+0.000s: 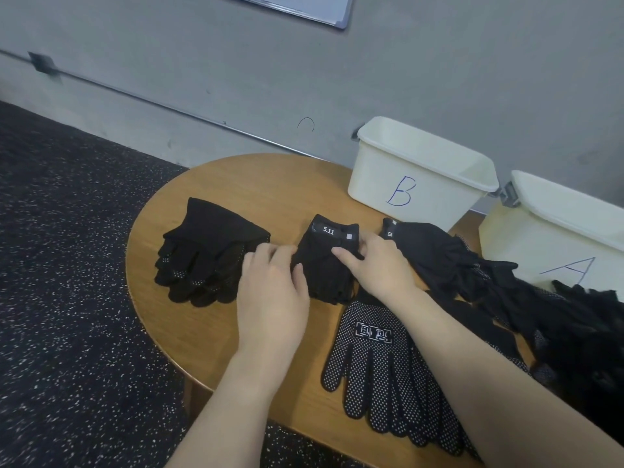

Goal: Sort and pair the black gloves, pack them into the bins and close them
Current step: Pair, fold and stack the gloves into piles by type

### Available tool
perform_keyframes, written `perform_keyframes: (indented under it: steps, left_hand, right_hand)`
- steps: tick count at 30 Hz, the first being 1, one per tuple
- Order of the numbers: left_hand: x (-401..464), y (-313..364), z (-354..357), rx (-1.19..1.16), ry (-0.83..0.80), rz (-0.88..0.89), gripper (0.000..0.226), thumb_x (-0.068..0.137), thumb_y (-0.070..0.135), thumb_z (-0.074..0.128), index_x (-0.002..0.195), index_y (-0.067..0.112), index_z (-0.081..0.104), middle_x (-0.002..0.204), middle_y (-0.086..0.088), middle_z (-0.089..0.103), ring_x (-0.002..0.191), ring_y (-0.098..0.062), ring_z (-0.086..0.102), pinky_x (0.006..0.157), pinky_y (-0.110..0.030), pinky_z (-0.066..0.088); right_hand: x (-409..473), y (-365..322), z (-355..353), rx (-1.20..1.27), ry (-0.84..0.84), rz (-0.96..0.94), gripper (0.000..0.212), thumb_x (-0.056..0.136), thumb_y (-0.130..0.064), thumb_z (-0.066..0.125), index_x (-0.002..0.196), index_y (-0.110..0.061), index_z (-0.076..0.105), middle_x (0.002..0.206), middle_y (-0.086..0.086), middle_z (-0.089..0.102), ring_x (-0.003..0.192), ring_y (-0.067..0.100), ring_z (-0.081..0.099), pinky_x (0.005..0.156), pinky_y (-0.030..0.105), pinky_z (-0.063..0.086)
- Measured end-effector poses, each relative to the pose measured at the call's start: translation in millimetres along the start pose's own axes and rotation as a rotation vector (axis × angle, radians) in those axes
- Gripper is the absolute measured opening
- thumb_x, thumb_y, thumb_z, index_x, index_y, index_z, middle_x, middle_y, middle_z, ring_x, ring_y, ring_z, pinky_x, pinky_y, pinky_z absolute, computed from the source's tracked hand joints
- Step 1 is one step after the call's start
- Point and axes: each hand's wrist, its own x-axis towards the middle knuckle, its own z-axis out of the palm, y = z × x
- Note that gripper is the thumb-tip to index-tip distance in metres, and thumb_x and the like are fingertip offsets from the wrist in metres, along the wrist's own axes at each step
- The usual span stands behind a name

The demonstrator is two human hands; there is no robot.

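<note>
Head view only: both hands on the 5.11 gloves (329, 261) mid-surface (209, 336), left hand (273, 292) closed lightly round their left edge, right hand (378, 265) pressing fingers flat on their right side, neither fully clenched. Long axis running away from the grip toward the cuffs. Beyond the right hand, bin B (418, 177), then bin A (553, 238), both without lids; probably nearer for the right hand. Sorted stack (209, 251) left of the grip, dotted glove (381, 359) below it, unsorted heap (506, 292) to its right.

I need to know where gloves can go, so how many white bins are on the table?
2: bin B at the table's far edge by the wall, and bin A to its right, partly cut off by the frame.
</note>
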Motion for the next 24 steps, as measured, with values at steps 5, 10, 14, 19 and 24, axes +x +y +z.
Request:
perform_keyframes:
  steps: [5, 10, 14, 19, 24]
  left_hand:
    - [-2.1, 3.3, 13.3, 0.135, -0.177, 0.098, 0.046, 0.107, 0.03, 0.049, 0.151, 0.016, 0.051, 0.156, -0.005, 0.049, 0.146, -0.022, 0.04, 0.119, -0.041, 0.035]
    - [-8.5, -4.2, 25.2, 0.317, -0.356, 0.074, 0.065, 0.11, 0.047, 0.021, 0.165, 0.014, 0.008, 0.174, -0.005, 0.008, 0.16, -0.019, 0.006, 0.128, -0.035, 0.003]
    - [-10.7, -4.0, 24.0, 0.41, -0.37, 0.066, 0.068, 0.109, 0.05, 0.011, 0.165, 0.014, -0.001, 0.174, -0.005, 0.0, 0.16, -0.019, -0.001, 0.128, -0.039, -0.003]
    - [-10.5, -5.4, 24.7, 0.429, -0.391, 0.063, 0.069, 0.108, 0.051, 0.009, 0.164, 0.014, -0.005, 0.174, -0.005, -0.003, 0.16, -0.02, -0.004, 0.129, -0.042, -0.003]
    - [-11.8, -4.5, 21.1, 0.373, -0.37, 0.073, 0.069, 0.108, 0.051, 0.014, 0.165, 0.015, 0.0, 0.174, -0.004, 0.001, 0.16, -0.018, 0.0, 0.129, -0.038, -0.001]
  right_hand:
    - [-6.4, -8.4, -12.7, 0.021, 0.272, -0.132, 0.046, 0.1, -0.052, 0.055, 0.123, -0.014, 0.06, 0.122, 0.002, 0.061, 0.114, 0.024, 0.058, 0.09, 0.042, 0.049]
    - [-6.3, -12.5, -9.4, -0.034, 0.023, -0.431, 0.043, 0.107, -0.031, 0.05, 0.145, -0.013, 0.055, 0.156, 0.004, 0.047, 0.145, 0.022, 0.039, 0.118, 0.044, 0.033]
    - [-5.4, 3.9, 4.2, -0.075, -0.254, -0.41, 0.059, 0.11, -0.043, 0.034, 0.164, -0.021, 0.022, 0.172, -0.007, 0.013, 0.158, 0.012, 0.007, 0.129, 0.035, 0.009]
    - [-3.7, 18.0, 13.2, -0.138, -0.33, -0.411, 0.064, 0.108, -0.055, 0.019, 0.164, -0.033, -0.002, 0.165, -0.023, -0.016, 0.153, 0.0, -0.014, 0.128, 0.032, -0.003]
    - [-1.2, 11.8, 2.1, -0.199, -0.411, -0.401, 0.065, 0.108, -0.057, 0.018, 0.164, -0.034, -0.005, 0.168, -0.019, -0.017, 0.154, 0.002, -0.016, 0.128, 0.037, -0.006]
